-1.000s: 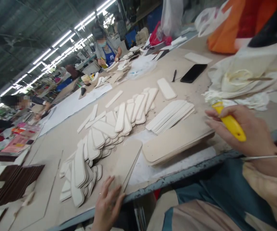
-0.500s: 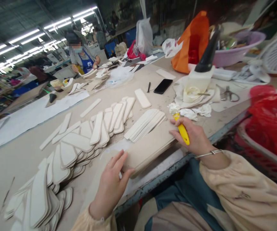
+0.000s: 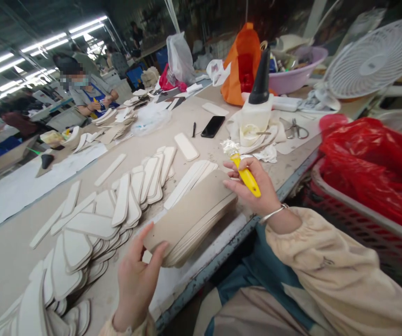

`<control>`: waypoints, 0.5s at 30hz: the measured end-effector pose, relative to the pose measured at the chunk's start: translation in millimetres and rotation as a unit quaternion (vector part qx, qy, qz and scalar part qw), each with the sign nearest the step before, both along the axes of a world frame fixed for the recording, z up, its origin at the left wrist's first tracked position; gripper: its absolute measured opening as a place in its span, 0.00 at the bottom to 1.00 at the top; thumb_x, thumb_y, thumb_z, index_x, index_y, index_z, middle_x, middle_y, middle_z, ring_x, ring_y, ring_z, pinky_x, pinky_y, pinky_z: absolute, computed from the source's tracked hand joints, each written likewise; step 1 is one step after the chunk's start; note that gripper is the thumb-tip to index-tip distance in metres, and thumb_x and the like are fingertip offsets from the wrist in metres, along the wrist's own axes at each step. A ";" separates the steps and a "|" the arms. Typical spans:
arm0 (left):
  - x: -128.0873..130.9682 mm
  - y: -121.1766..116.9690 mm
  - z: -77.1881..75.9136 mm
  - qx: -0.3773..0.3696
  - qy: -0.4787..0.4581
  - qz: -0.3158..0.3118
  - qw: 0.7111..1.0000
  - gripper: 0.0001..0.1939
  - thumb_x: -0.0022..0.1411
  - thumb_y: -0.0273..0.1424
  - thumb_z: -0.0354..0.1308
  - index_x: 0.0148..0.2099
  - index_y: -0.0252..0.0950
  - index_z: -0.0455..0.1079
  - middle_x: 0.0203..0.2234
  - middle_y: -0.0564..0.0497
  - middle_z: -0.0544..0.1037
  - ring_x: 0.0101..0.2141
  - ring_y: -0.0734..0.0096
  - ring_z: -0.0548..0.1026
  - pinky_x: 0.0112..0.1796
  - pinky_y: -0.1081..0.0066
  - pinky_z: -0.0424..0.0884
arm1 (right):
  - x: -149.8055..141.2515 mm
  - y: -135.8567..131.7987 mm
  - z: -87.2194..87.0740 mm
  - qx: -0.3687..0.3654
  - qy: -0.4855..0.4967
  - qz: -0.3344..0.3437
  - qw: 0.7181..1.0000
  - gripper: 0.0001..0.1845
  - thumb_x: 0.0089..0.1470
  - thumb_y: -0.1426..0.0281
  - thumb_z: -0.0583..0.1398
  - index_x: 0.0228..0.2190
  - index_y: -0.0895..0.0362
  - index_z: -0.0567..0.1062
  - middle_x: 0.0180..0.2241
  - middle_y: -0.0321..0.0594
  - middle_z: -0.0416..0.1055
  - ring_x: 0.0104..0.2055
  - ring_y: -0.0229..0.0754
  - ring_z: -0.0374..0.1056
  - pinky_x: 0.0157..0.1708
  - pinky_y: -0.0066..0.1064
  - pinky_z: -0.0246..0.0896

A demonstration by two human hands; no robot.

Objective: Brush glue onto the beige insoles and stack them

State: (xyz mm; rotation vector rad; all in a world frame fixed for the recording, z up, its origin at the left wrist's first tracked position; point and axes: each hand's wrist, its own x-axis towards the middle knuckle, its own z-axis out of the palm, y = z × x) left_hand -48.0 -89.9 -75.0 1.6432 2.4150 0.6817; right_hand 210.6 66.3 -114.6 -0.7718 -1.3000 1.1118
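My left hand [image 3: 140,273] grips the near left end of a stack of beige panels [image 3: 192,212], thumb on top. The stack is tilted, its near edges fanned a little. My right hand [image 3: 253,184] holds a yellow-handled brush [image 3: 248,179] whose bristles are coated in white paste. Fingers of that hand also touch the stack's far right end. Behind the stack lie several fanned pale strips [image 3: 187,182]. A long spread of overlapping pale pieces [image 3: 92,226] covers the table to the left.
Beyond the brush stand a white plastic container [image 3: 255,116] with a black cone, a phone [image 3: 213,126] and scissors [image 3: 295,130]. A red bag [image 3: 372,163] fills a basket [image 3: 358,205] at the right. A fan [image 3: 372,65] stands behind. A co-worker [image 3: 94,93] works across the table.
The beige stack has been raised and tilted off the table, with my left hand now closed on its end. My right hand still holds the brush. The view has turned to the right.
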 end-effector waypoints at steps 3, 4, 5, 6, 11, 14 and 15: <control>-3.7 8.0 1.4 0.007 0.036 -0.060 0.998 0.30 0.57 0.45 0.57 0.59 0.37 0.63 0.51 0.43 0.73 0.52 0.56 0.70 0.54 0.56 0.66 | -5.6 1.1 8.1 -0.026 0.056 0.016 0.998 0.24 0.44 0.65 0.69 0.34 0.50 0.59 0.45 0.38 0.72 0.47 0.41 0.71 0.47 0.35 0.68; -4.1 11.8 3.2 0.004 0.049 -0.084 0.995 0.32 0.56 0.45 0.58 0.59 0.36 0.62 0.54 0.42 0.71 0.54 0.55 0.68 0.55 0.56 0.64 | -8.0 1.0 11.4 -0.030 0.071 0.024 0.997 0.25 0.43 0.65 0.70 0.34 0.50 0.59 0.44 0.37 0.73 0.49 0.41 0.70 0.47 0.35 0.67; -3.9 16.3 6.1 0.000 0.062 -0.106 0.992 0.34 0.55 0.45 0.58 0.60 0.35 0.60 0.55 0.41 0.69 0.56 0.55 0.66 0.57 0.56 0.62 | -10.5 0.6 14.9 -0.031 0.085 0.033 0.995 0.25 0.43 0.65 0.70 0.33 0.50 0.59 0.43 0.36 0.73 0.50 0.41 0.69 0.48 0.35 0.66; -3.0 21.6 10.1 -0.002 0.075 -0.123 0.990 0.37 0.55 0.46 0.59 0.61 0.34 0.59 0.57 0.40 0.67 0.58 0.54 0.64 0.58 0.56 0.60 | -13.2 -0.1 18.3 -0.030 0.097 0.042 0.994 0.25 0.43 0.65 0.70 0.33 0.50 0.58 0.43 0.35 0.73 0.50 0.41 0.69 0.48 0.35 0.66; 13.2 58.9 37.2 -0.055 0.072 -0.206 0.974 0.44 0.50 0.48 0.63 0.64 0.32 0.55 0.60 0.39 0.64 0.60 0.50 0.61 0.59 0.54 0.58 | -26.1 -7.6 32.2 0.003 0.133 0.080 0.988 0.25 0.44 0.66 0.70 0.32 0.50 0.58 0.45 0.35 0.74 0.41 0.37 0.72 0.46 0.34 0.67; 25.7 79.1 49.9 -0.121 0.008 -0.250 0.961 0.27 0.56 0.45 0.58 0.53 0.35 0.67 0.46 0.47 0.77 0.44 0.60 0.75 0.45 0.64 0.71 | -32.0 -12.9 37.0 0.018 0.144 0.112 0.983 0.24 0.45 0.67 0.69 0.31 0.51 0.57 0.46 0.35 0.74 0.39 0.35 0.72 0.44 0.33 0.69; 27.2 81.7 53.7 -0.138 0.001 -0.254 0.957 0.21 0.57 0.44 0.56 0.47 0.36 0.70 0.38 0.51 0.79 0.38 0.64 0.76 0.39 0.67 0.71 | -32.8 -13.9 37.9 0.024 0.145 0.119 0.982 0.23 0.46 0.67 0.69 0.31 0.51 0.57 0.46 0.35 0.74 0.39 0.36 0.72 0.44 0.33 0.69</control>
